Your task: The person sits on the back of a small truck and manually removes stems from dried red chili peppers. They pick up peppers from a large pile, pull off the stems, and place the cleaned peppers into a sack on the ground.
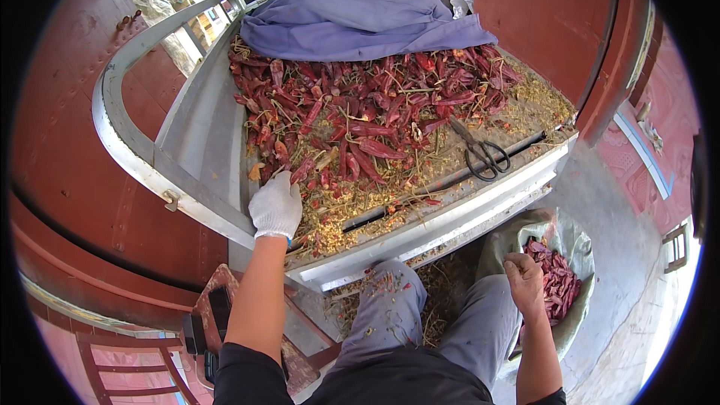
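Note:
My left hand (276, 206), in a white knit glove, touches the near left edge of a heap of dried red chili peppers (360, 107) on a metal truck bed (439, 211). Its fingertips meet a pepper there; whether they grip it cannot be told. My bare right hand (523, 277) has curled fingers and hangs over the left rim of a pale woven sack (582, 253) that holds more dried peppers (554, 287). Anything between those fingers is hidden. Black-handled scissors (481, 152) lie on the bed, right of the heap. A blue-grey cloth (360, 14) covers the heap's far part.
Yellow seeds (337, 230) and stems are scattered along the bed's near edge. A curved metal side rail (126, 140) runs along the left. Red metal doors (545, 22) flank the bed. At lower left stands a worn wooden bench (225, 275) with dark objects on it.

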`<state>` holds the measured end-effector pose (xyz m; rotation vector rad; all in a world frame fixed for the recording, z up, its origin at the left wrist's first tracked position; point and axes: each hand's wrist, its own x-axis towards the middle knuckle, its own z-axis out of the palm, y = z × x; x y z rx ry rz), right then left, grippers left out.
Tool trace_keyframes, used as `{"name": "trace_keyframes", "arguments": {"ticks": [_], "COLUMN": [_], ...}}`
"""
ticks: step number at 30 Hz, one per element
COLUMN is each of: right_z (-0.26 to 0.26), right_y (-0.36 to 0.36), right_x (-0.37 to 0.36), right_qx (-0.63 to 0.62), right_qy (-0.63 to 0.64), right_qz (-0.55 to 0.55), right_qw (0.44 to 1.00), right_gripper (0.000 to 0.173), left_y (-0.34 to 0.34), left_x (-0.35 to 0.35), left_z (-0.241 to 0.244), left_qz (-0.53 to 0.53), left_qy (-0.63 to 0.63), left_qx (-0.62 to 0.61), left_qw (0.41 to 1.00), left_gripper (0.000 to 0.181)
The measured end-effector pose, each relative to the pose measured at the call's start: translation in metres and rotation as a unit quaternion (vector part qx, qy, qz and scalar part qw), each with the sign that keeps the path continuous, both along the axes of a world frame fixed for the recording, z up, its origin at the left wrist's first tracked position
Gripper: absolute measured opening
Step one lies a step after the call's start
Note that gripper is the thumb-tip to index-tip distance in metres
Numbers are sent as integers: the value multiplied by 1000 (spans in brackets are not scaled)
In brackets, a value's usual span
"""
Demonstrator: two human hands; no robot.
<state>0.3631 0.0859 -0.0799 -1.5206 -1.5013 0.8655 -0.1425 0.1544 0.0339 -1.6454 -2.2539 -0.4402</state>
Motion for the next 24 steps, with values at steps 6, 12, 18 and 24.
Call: {"name": "trace_keyframes", "arguments": {"ticks": [6, 12, 18, 24], "right_z": [23, 72, 75, 55], "right_y": [1, 12, 19, 20], "right_x": [-74, -168, -203, -186], "right_qx": [-31, -127, -220, -238], "right_qy": [30, 194, 429, 477], "right_qz": [122, 232, 196, 198], "right_qw": [992, 945, 854, 823], "right_gripper": [24, 43, 36, 16], "left_y": [-32, -78, -100, -105], "left_x": [17, 88, 141, 146], "left_z": [4, -7, -29, -40], "left_qz": [-56, -76, -98, -120], "left_qy": [-265, -710, -813, -837], "left_qx": [159, 142, 61, -16], "left_qw": [949, 685, 571, 534], "left_gripper": [28, 16, 10, 12]}}
